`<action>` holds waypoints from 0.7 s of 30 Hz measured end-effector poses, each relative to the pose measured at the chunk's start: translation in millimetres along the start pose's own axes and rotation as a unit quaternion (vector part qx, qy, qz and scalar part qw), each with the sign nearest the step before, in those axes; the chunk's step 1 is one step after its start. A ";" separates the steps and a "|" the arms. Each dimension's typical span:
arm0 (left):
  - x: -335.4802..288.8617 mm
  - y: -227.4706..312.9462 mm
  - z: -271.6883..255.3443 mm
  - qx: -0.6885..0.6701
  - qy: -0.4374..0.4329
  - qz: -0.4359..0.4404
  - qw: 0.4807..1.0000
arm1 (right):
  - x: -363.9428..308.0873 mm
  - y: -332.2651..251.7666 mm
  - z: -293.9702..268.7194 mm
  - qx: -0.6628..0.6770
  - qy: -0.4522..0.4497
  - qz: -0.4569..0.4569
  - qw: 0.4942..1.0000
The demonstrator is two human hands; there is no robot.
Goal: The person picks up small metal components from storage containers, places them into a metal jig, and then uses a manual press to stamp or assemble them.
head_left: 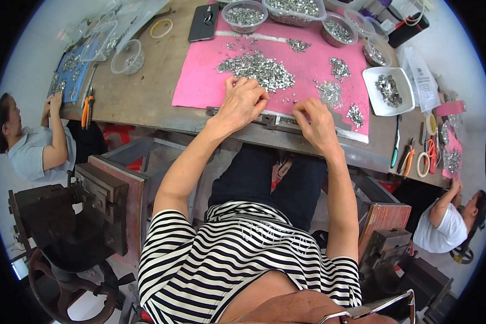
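Note:
A pink mat [200,81] lies in front of me with a large pile of small shiny metal pieces [259,70] on it. My left hand [243,103] is just on the near side of that pile, fingers curled and fingertips pressed together. To its right, my right hand [315,123] is also closed in a pinch, low over the mat's near edge. Whatever is in either pinch is too small to make out. Below and between the hands, a narrow metal fixture [270,120] runs along the table edge, partly hidden by them.
Smaller heaps, such as clear pieces [329,94], lie right. Beyond are plastic tubs [244,16] of metal parts and a phone [203,24]. A white tray [370,102] stands right; orange-handled pliers [87,110] lie left. Co-workers sit left [38,146] and right [448,221].

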State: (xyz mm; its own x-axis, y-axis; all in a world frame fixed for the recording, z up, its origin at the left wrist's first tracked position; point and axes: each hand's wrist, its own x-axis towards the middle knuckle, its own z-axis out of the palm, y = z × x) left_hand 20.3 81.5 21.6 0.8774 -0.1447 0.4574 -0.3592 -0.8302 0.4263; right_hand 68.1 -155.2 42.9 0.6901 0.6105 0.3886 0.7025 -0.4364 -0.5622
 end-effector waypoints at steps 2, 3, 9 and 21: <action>0.4 0.8 1.1 0.000 -0.003 -0.002 1.000 | 16.9 6.9 11.9 -0.010 0.029 0.007 0.999; 0.4 0.7 0.9 -0.001 -0.002 -0.004 1.000 | 26.2 11.8 20.4 -0.032 0.044 0.017 0.998; -0.1 2.1 1.7 -0.002 0.004 -0.009 1.000 | 47.7 20.9 44.2 -0.131 0.051 0.033 0.990; -6.6 39.6 13.8 -0.072 0.038 0.018 0.997 | 0.4 4.1 -2.2 0.116 0.011 0.160 0.980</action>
State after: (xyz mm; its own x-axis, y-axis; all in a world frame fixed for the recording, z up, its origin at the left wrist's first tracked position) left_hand 4.7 42.2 24.7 0.8385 -0.1274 0.5298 -0.4366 -0.7389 0.5133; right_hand 71.6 -158.2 42.3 0.8745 0.4508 0.1788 0.3919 -0.4398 -0.8081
